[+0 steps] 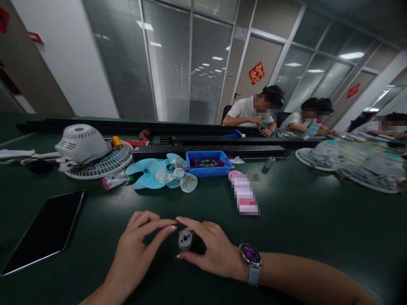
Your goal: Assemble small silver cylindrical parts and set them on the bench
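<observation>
My right hand [211, 248], with a purple-faced watch on its wrist, is closed round a small round metal motor [185, 239] on the dark green table [302, 220]. The motor's shaft end faces up toward me. My left hand [138, 245] sits just left of it with curled fingers; its fingertips meet my right fingertips above the motor. I cannot tell if the left fingers touch the motor itself.
A black tablet [44, 231] lies at the left. Beyond my hands are light blue fan blades [160, 173], a blue bin of wires [208, 163], a white fan housing on a grille [85, 150] and more fan parts [349, 163]. Three people sit at the far side.
</observation>
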A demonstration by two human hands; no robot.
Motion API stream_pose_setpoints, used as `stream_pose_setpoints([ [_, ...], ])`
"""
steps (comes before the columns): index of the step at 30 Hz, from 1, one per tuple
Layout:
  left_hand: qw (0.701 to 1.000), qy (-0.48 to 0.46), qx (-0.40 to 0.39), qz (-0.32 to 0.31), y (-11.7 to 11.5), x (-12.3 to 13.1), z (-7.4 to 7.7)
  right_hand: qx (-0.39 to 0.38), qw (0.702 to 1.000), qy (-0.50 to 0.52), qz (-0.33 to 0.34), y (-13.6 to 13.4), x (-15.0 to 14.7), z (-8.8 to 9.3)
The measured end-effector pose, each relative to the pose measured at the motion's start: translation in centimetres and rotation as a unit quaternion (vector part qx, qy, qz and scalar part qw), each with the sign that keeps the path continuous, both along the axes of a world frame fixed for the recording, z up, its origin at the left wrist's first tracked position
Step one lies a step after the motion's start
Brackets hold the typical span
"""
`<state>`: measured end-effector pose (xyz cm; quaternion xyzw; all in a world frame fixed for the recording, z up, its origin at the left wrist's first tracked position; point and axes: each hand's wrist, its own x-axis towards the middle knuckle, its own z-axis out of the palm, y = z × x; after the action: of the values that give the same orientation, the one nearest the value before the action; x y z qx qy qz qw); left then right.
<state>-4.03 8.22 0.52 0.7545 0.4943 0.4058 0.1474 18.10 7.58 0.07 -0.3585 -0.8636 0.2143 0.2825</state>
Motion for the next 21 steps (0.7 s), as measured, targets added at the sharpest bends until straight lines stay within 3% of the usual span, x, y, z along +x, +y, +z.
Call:
stream_pose_setpoints([
  [3, 0.995, 0.067, -0.072, -0.023, 0.3, -0.5, -1.7, 0.012, 1.000, -0.002, -0.028, 0.2, 1.6, 0.7],
  [6, 0.984, 0.126, -0.121, -0.043, 0.4, -0.5, -2.5, 0.042, 0.990, 0.015, -0.134, 0.8, 5.9, 1.5],
  [10, 0.978, 0.144, -0.145, -0.048, 0.4, 0.0, -2.2, 0.086, 0.932, 0.002, -0.352, 1.8, 14.9, 1.9],
  [13, 0.980, 0.130, -0.145, -0.044, 0.3, 0.1, -1.9, 0.118, 0.882, -0.019, -0.455, 2.3, 21.2, 1.0],
  [17, 0.981, 0.110, -0.161, -0.024, 0.1, 0.1, -1.6, 0.098, 0.863, -0.058, -0.492, 2.6, 25.6, -1.5],
  [21, 0.980, 0.075, -0.185, 0.006, -0.1, 0.0, -1.6, 0.115, 0.865, -0.098, -0.478, 2.6, 25.7, -2.1],
])
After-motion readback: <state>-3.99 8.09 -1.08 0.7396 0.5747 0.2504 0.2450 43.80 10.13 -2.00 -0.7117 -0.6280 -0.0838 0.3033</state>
